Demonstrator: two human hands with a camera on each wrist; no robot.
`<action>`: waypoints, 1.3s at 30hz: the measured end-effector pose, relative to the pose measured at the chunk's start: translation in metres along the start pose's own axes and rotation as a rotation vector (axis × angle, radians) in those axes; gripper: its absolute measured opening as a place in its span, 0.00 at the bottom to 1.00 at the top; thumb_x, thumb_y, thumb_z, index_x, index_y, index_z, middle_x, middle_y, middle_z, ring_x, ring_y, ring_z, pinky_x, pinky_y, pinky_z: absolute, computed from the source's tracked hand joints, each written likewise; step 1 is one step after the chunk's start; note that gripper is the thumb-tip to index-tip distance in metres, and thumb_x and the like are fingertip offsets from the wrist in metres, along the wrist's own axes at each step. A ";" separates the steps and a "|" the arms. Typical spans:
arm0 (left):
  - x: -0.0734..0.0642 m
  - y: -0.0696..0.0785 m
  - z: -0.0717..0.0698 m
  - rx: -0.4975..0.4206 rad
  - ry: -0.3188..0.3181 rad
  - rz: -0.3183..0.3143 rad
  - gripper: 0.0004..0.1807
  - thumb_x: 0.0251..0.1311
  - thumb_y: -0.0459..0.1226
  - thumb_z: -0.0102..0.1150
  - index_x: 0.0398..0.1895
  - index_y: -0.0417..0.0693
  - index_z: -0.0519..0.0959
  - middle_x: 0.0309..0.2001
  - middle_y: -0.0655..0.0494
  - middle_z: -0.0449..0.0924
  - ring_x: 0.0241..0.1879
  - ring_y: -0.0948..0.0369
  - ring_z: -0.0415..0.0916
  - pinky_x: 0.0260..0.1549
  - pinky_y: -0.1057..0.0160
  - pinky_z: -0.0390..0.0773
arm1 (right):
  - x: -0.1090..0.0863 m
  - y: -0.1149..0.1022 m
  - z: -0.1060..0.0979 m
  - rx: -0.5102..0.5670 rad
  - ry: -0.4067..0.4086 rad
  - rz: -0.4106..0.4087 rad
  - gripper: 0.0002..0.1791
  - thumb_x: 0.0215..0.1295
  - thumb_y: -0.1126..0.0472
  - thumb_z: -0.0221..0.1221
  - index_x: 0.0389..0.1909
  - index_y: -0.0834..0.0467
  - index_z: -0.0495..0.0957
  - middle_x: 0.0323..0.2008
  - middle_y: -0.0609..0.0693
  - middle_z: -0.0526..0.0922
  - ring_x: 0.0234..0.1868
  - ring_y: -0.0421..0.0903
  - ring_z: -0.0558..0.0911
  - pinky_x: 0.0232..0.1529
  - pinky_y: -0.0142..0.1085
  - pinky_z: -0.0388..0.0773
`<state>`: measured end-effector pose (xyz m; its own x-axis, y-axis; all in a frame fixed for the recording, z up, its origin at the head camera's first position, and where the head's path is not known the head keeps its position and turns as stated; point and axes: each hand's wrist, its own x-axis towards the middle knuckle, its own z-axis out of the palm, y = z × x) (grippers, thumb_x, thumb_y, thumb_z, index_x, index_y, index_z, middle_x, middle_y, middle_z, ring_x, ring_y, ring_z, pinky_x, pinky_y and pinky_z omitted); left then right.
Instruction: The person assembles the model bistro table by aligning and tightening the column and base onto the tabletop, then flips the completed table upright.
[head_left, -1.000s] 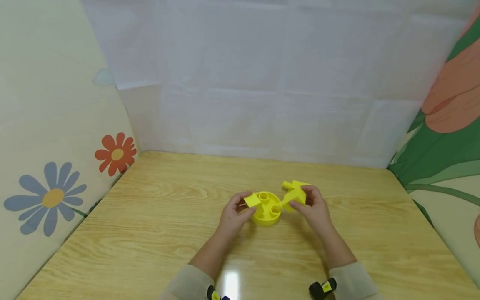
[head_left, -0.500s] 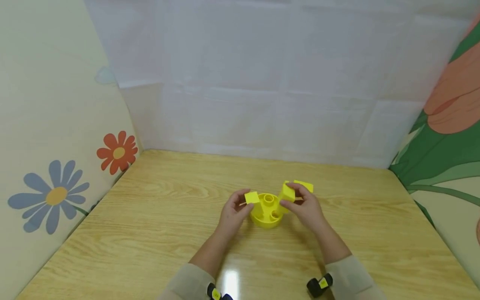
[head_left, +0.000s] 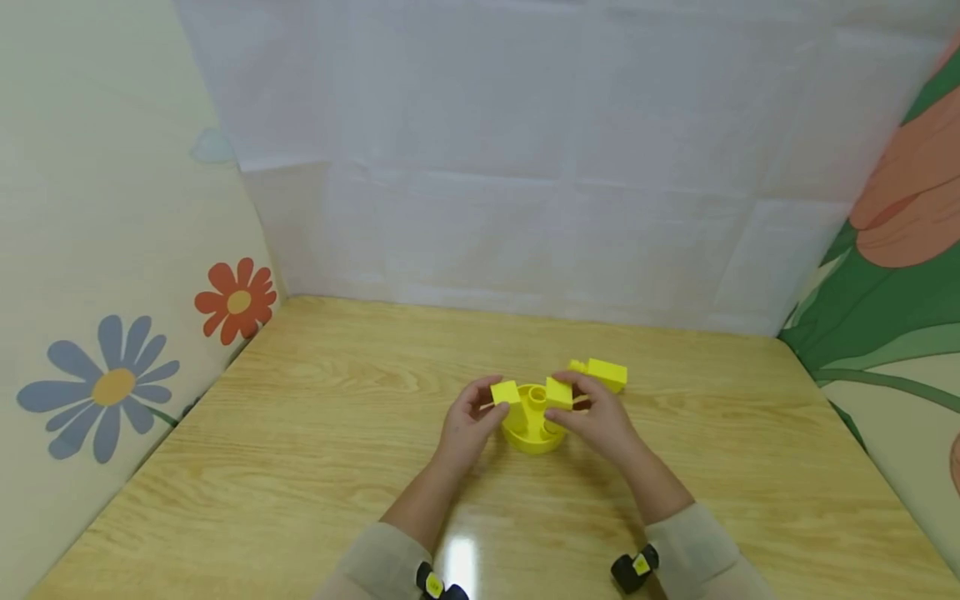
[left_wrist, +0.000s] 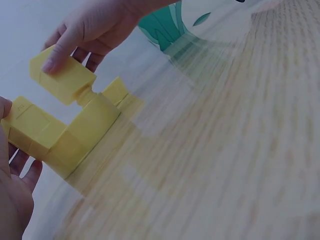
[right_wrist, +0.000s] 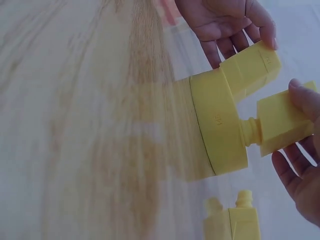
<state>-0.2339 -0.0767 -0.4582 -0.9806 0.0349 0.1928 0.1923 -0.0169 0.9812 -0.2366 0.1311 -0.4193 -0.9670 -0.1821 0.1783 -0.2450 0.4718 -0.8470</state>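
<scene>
A round yellow base (head_left: 534, 446) with raised ring sockets sits on the table between both hands. My left hand (head_left: 467, 427) holds a yellow block (head_left: 506, 392) that stands on the base's left side, thumb in front and fingers behind. On the other side my right hand (head_left: 602, 423) pinches a second yellow block (head_left: 559, 393) over the base. Its ribbed peg (right_wrist: 250, 131) points down, with the tip at the base's rim in the right wrist view. That block leans slightly in the left wrist view. The sockets under the right hand are partly hidden.
Another yellow block (head_left: 609, 375) with a ribbed peg lies on the wooden table (head_left: 337, 417), behind the right hand. A white sheet (head_left: 487, 208) hangs along the back edge, with flower-patterned panels (head_left: 112, 392) at the sides.
My right hand has moved left with its block, which has turned from tilted to nearly upright over the base. The left hand stays at its block, which now stands straighter.
</scene>
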 end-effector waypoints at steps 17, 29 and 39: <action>-0.001 0.001 0.001 -0.027 -0.017 0.003 0.23 0.63 0.28 0.59 0.61 0.37 0.72 0.56 0.38 0.76 0.55 0.52 0.75 0.52 0.71 0.77 | 0.002 -0.002 0.006 -0.100 -0.021 -0.079 0.27 0.56 0.62 0.70 0.59 0.59 0.76 0.52 0.55 0.82 0.48 0.50 0.80 0.51 0.46 0.81; -0.001 0.001 0.000 0.003 -0.006 -0.028 0.22 0.63 0.30 0.59 0.61 0.40 0.73 0.56 0.40 0.76 0.56 0.52 0.74 0.54 0.68 0.78 | -0.003 -0.001 -0.001 -0.112 -0.051 -0.132 0.24 0.67 0.60 0.60 0.62 0.61 0.74 0.53 0.58 0.80 0.48 0.52 0.79 0.50 0.45 0.81; -0.002 0.001 0.000 -0.002 -0.007 -0.017 0.23 0.63 0.29 0.59 0.62 0.38 0.72 0.56 0.40 0.76 0.55 0.52 0.74 0.54 0.69 0.78 | 0.002 0.002 -0.001 -0.089 -0.067 -0.015 0.31 0.65 0.55 0.62 0.68 0.54 0.69 0.53 0.56 0.77 0.41 0.46 0.73 0.40 0.33 0.73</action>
<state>-0.2318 -0.0767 -0.4579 -0.9834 0.0425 0.1765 0.1759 -0.0184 0.9842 -0.2394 0.1325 -0.4198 -0.9570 -0.2455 0.1542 -0.2675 0.5427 -0.7962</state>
